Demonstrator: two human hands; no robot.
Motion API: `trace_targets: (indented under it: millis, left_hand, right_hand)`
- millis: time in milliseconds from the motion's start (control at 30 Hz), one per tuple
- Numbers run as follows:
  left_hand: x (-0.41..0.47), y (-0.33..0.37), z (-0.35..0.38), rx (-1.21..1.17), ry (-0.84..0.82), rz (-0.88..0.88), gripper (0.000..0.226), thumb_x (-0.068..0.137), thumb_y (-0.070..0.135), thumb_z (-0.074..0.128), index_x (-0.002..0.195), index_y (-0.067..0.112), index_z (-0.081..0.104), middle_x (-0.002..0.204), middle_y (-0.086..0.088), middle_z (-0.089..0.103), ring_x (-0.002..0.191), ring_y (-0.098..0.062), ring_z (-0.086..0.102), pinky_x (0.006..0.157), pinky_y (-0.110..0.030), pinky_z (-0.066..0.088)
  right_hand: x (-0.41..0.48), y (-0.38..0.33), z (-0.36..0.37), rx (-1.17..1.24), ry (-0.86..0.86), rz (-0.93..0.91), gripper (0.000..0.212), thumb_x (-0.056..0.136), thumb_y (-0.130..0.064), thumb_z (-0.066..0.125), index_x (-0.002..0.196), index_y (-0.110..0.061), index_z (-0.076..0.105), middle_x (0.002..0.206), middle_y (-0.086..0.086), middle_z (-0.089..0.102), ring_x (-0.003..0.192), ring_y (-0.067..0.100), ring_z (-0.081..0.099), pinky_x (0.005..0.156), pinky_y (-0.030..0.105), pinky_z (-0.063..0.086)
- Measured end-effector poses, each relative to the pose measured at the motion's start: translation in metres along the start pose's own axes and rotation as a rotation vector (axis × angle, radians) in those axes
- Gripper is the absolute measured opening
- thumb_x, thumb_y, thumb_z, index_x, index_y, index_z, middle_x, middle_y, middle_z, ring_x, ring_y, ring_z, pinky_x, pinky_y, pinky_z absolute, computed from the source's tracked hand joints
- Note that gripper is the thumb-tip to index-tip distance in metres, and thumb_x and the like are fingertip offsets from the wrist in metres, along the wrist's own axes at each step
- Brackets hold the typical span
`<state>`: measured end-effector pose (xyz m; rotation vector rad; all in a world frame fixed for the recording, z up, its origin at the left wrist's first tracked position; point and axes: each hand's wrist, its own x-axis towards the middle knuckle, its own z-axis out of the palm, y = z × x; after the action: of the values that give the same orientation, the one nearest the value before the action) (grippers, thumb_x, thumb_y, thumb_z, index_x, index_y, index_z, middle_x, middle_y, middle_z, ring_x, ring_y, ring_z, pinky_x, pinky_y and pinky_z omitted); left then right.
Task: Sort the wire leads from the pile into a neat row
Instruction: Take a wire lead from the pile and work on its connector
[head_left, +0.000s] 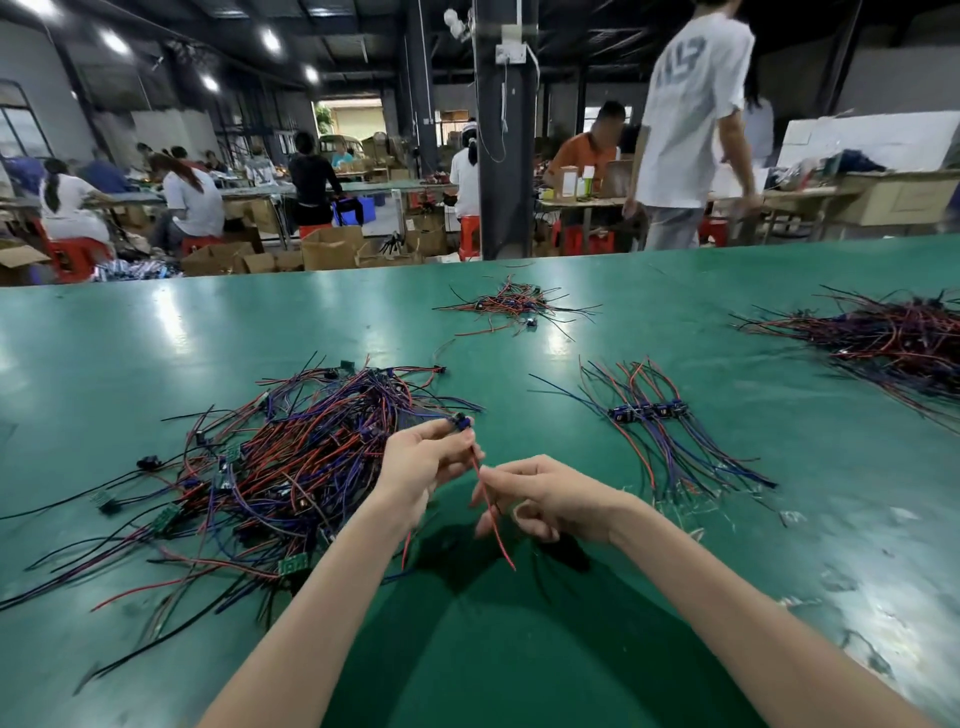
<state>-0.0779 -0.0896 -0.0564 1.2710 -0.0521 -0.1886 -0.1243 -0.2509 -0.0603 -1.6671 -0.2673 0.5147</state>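
The left hand (426, 462) is curled, pinching the blue connector end of 1 wire lead (485, 499) above the green table (156, 338). The right hand (550, 499), fingers bent, seems to pinch its red wire lower down. The tangled pile (291, 467) lies left of both hands, and the row (654, 415) lies apart on the right.

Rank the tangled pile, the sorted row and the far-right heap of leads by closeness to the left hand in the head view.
1. Tangled pile, right beside the left hand, on its left.
2. Sorted row, across to the right.
3. Far-right heap, toward the table's far right.
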Motion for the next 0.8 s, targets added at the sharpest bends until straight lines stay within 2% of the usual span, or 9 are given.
trace_targets:
  millis: [133, 300, 367, 500, 667, 800]
  left_hand:
    - [-0.004, -0.010, 0.012, 0.026, -0.087, -0.041, 0.013, 0.083, -0.005, 0.063, 0.089, 0.005, 0.069, 0.062, 0.000, 0.065, 0.051, -0.011, 0.058, 0.050, -0.020, 0.050]
    - [-0.004, -0.015, 0.012, 0.024, -0.080, -0.023, 0.014, 0.083, -0.006, 0.062, 0.087, 0.005, 0.068, 0.063, -0.004, 0.063, 0.049, -0.014, 0.057, 0.050, -0.023, 0.050]
    - [-0.004, -0.016, 0.012, 0.047, -0.071, -0.001, 0.013, 0.083, -0.007, 0.062, 0.087, 0.005, 0.067, 0.064, -0.007, 0.062, 0.050, -0.015, 0.056, 0.055, -0.025, 0.051]
    - [0.000, -0.012, 0.009, 0.040, -0.005, 0.040, 0.015, 0.082, -0.009, 0.062, 0.081, 0.006, 0.067, 0.063, -0.002, 0.063, 0.062, -0.015, 0.058, 0.070, -0.027, 0.053]
    - [0.009, -0.001, -0.011, -0.032, 0.120, 0.084, 0.014, 0.083, -0.012, 0.061, 0.079, 0.002, 0.063, 0.070, -0.005, 0.061, 0.064, -0.015, 0.060, 0.059, -0.018, 0.054]
    - [0.011, -0.003, -0.014, -0.011, 0.130, 0.093, 0.013, 0.083, -0.011, 0.062, 0.079, 0.002, 0.063, 0.074, -0.006, 0.059, 0.067, -0.016, 0.060, 0.059, -0.016, 0.053]
  right_hand:
    - [0.006, 0.006, -0.003, 0.120, 0.214, -0.045, 0.021, 0.090, -0.028, 0.061, 0.081, -0.012, 0.070, 0.075, 0.009, 0.064, 0.033, 0.004, 0.035, 0.032, 0.016, 0.021]
    - [0.006, 0.006, -0.002, 0.144, 0.249, -0.013, 0.018, 0.089, -0.017, 0.064, 0.074, -0.008, 0.069, 0.062, 0.005, 0.067, 0.033, 0.005, 0.039, 0.032, 0.015, 0.024]
    - [0.006, 0.004, -0.003, 0.132, 0.250, 0.004, 0.018, 0.089, -0.016, 0.063, 0.073, -0.008, 0.068, 0.057, 0.004, 0.066, 0.033, 0.003, 0.039, 0.033, 0.014, 0.024]
    - [0.002, -0.001, -0.006, 0.064, 0.163, 0.058, 0.019, 0.088, -0.017, 0.065, 0.071, -0.011, 0.069, 0.059, 0.003, 0.067, 0.035, 0.002, 0.041, 0.034, 0.013, 0.026]
    - [-0.005, -0.004, -0.004, -0.074, -0.060, 0.108, 0.017, 0.087, -0.023, 0.068, 0.072, -0.014, 0.072, 0.063, 0.003, 0.068, 0.037, 0.002, 0.042, 0.035, 0.012, 0.028]
    - [-0.006, -0.005, -0.004, -0.125, -0.110, 0.111, 0.018, 0.087, -0.023, 0.067, 0.071, -0.017, 0.072, 0.061, 0.000, 0.066, 0.037, 0.002, 0.041, 0.035, 0.012, 0.027]
